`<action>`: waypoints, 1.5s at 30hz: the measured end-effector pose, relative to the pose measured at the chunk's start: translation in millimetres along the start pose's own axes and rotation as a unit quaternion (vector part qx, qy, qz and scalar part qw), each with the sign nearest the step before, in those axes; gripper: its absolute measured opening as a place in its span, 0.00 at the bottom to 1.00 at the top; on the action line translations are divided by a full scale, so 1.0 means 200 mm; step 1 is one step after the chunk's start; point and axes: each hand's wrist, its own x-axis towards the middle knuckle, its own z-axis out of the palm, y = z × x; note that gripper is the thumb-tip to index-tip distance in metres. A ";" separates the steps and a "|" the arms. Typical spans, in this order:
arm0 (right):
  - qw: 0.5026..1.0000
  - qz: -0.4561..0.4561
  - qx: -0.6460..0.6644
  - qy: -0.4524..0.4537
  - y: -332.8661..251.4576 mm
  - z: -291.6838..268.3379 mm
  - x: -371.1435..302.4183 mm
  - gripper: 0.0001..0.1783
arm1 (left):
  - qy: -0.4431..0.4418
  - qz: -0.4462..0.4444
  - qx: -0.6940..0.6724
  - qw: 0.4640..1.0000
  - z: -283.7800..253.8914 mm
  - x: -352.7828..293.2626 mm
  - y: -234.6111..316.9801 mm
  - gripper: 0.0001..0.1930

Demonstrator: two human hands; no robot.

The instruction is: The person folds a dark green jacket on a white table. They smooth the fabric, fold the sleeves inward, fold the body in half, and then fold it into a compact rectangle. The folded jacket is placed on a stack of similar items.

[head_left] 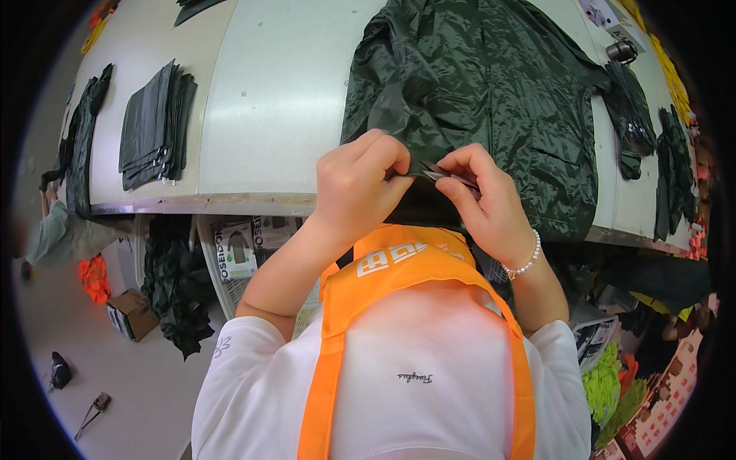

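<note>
A shiny dark green rain jacket (514, 107) lies spread on the pale table, its near edge hanging toward me. My left hand (359, 180) is closed, thumb and forefinger pinching dark fabric at the jacket's near left part. Close beside it, my right hand (487, 195) grips small metal thread snips (434, 172). The snips' blades point left, almost at the left fingertips. Whether the blades touch the fabric or a thread I cannot tell.
A stack of folded dark green garments (149, 126) lies on the left, with another garment (84, 146) beyond it. At right are folded dark bundles (630, 126) and a black roll (622, 51). Under the table, a white basket (230, 295) and hanging dark cloth (180, 284). A co-worker's sleeve (52, 241) shows far left.
</note>
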 end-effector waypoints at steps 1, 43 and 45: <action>1.000 0.000 -0.003 -0.002 0.00 0.00 0.00 0.08 | 0.001 -0.002 0.000 1.000 0.00 0.00 0.00 0.13; 0.967 0.233 -0.064 0.078 2.08 -1.90 0.18 0.22 | -0.239 -0.130 0.283 0.920 1.85 -0.39 0.30 0.29; 0.968 0.234 -0.054 0.078 2.12 -1.89 0.19 0.21 | -0.187 -0.137 0.266 0.936 1.89 -0.34 0.27 0.24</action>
